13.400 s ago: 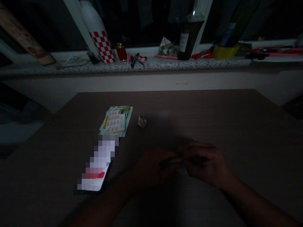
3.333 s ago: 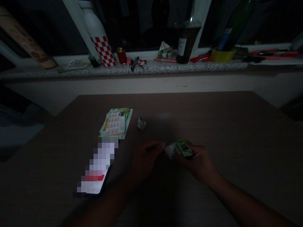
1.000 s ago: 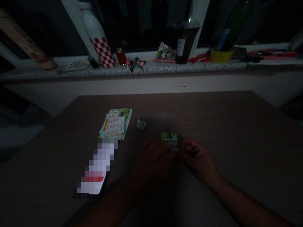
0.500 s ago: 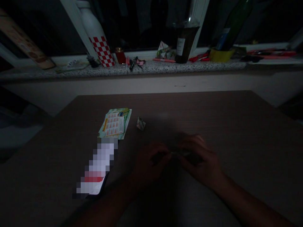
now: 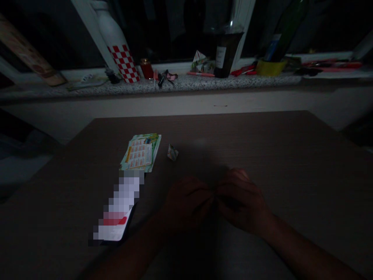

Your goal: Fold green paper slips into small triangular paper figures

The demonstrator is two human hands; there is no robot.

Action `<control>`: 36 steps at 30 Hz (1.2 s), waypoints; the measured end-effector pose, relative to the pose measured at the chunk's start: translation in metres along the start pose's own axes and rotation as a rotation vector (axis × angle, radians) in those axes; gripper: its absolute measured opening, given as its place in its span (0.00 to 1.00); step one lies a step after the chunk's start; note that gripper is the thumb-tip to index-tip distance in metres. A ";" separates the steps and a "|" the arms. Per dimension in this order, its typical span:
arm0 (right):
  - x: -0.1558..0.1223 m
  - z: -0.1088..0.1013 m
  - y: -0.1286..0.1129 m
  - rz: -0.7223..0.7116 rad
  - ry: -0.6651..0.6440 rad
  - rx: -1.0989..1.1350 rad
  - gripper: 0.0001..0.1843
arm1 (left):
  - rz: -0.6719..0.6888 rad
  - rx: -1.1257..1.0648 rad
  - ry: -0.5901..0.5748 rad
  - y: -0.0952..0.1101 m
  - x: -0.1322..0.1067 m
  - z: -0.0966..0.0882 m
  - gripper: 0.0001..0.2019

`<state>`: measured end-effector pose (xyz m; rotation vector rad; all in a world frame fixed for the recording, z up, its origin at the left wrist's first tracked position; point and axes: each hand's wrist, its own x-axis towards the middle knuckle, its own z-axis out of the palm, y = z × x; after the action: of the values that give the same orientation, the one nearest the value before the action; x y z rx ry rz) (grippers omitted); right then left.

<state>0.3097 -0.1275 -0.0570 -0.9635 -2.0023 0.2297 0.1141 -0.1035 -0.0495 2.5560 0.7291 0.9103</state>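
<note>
In the dim light, my left hand [image 5: 188, 200] and my right hand [image 5: 243, 198] meet above the table [image 5: 303, 163], fingertips pinched and almost touching. Whatever lies between them is too small, dark and covered by the fingers to make out. Beyond my left hand rests a small folded paper piece [image 5: 173, 153] with pointed corners. To its left lies a stack of printed green and white paper sheets [image 5: 140, 153]. A phone [image 5: 118, 231] with a lit, blurred-out screen is nearest my left forearm, its top end against the stack.
Along the granite windowsill [image 5: 189, 82] stand a white bottle with red checks [image 5: 124, 58], a small red jar [image 5: 146, 69], a dark plastic cup with a label [image 5: 227, 56], another folded paper shape [image 5: 199, 60] and a green bottle [image 5: 287, 31] in a yellow holder [image 5: 271, 68].
My hands have drawn closer together, and the fingers have curled inward. A thin light-coloured edge that showed between the fingertips is now hidden. The paper piece, stack and phone have stayed put.
</note>
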 end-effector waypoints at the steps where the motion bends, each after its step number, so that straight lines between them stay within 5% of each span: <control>1: 0.000 0.000 0.000 0.001 0.000 -0.009 0.07 | 0.013 0.000 -0.013 0.000 0.000 -0.001 0.07; 9: 0.001 -0.005 0.004 0.034 -0.009 0.024 0.07 | 0.096 -0.064 0.041 0.000 -0.001 -0.003 0.05; 19: 0.001 -0.012 0.016 0.138 0.006 0.098 0.09 | 0.037 -0.120 0.094 0.000 0.001 -0.012 0.07; 26: 0.000 -0.016 0.030 0.387 0.096 0.073 0.05 | -0.089 -0.004 0.221 -0.005 0.003 -0.022 0.05; 31: -0.005 0.003 0.022 0.669 0.050 0.301 0.07 | 0.047 0.129 0.254 -0.014 0.000 -0.006 0.06; 36: -0.004 0.010 0.025 0.806 0.117 0.462 0.12 | 0.156 0.226 0.146 -0.011 0.004 0.001 0.06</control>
<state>0.3167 -0.1115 -0.0779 -1.3778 -1.2726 0.9979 0.1133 -0.0923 -0.0538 2.7995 0.7169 1.1332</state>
